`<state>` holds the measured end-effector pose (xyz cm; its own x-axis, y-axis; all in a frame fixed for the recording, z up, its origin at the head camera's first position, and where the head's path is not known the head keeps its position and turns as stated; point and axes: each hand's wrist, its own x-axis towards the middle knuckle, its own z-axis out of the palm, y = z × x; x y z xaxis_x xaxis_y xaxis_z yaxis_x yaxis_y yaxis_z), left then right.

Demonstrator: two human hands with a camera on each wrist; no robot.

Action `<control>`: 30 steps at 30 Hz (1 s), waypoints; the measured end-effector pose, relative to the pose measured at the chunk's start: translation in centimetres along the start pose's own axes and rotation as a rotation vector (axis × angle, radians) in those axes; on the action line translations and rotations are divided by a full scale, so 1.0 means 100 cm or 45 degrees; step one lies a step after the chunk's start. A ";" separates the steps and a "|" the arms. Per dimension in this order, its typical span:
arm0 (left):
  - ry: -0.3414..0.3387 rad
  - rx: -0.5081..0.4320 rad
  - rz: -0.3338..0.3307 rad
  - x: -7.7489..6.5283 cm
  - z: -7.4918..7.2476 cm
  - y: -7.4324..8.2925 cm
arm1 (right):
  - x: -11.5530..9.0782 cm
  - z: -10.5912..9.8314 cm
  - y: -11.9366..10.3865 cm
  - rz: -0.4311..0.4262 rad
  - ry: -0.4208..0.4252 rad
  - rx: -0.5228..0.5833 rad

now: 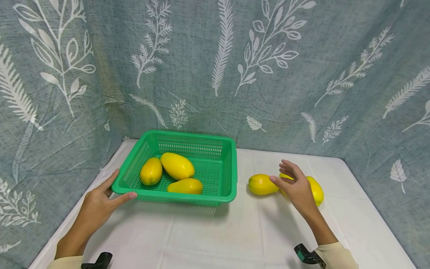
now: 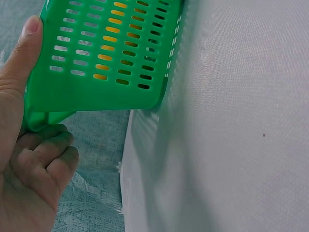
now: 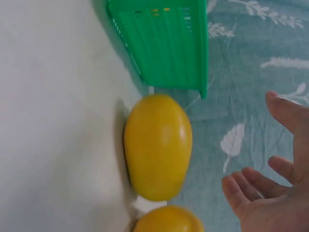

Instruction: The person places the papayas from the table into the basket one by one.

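A green plastic basket [image 1: 151, 195] stands on the left part of the table. My left hand [image 1: 95, 209] grips its front left corner, with the thumb along the rim and the fingers curled under it in the left wrist view. Inside lie three yellow mangoes: one at the left [image 1: 150, 171], a large one behind [image 1: 177, 166] and one near the front wall [image 1: 185, 186]. Right of the basket, my right hand [image 1: 298, 189] hovers over more mangoes, fingers spread and holding nothing. One mango [image 1: 261, 184] lies to its left, another [image 1: 317, 191] to its right; a third is mostly hidden beneath.
A white cloth [image 1: 215, 239] covers the table. Blue-green curtains [image 1: 195, 63] with white leaf prints enclose the back and both sides, close behind the basket. Dark devices [image 1: 305, 256] are strapped on both wrists over light sleeves.
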<state>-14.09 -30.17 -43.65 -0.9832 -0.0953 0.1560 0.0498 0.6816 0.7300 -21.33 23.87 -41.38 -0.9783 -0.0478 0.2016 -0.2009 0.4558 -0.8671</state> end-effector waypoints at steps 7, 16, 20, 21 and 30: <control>0.007 0.013 0.005 0.000 0.000 0.000 | -0.003 -0.016 0.013 0.032 0.068 -0.064; 0.000 0.020 -0.007 0.000 0.000 0.001 | -0.007 -0.033 0.023 0.060 0.147 -0.127; -0.012 0.012 -0.017 0.000 0.000 0.001 | -0.009 -0.040 0.026 0.066 0.176 -0.153; -0.012 0.011 -0.016 0.000 -0.001 0.001 | -0.009 -0.042 0.027 0.070 0.182 -0.165; -0.009 -0.003 -0.018 -0.001 0.000 0.002 | -0.011 -0.052 0.038 0.134 0.238 -0.222</control>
<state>-13.97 -30.06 -43.50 -0.9849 -0.0999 0.1413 0.0365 0.6786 0.7336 -20.75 30.26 -42.56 -0.9639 0.1652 0.2087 -0.0710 0.5961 -0.7997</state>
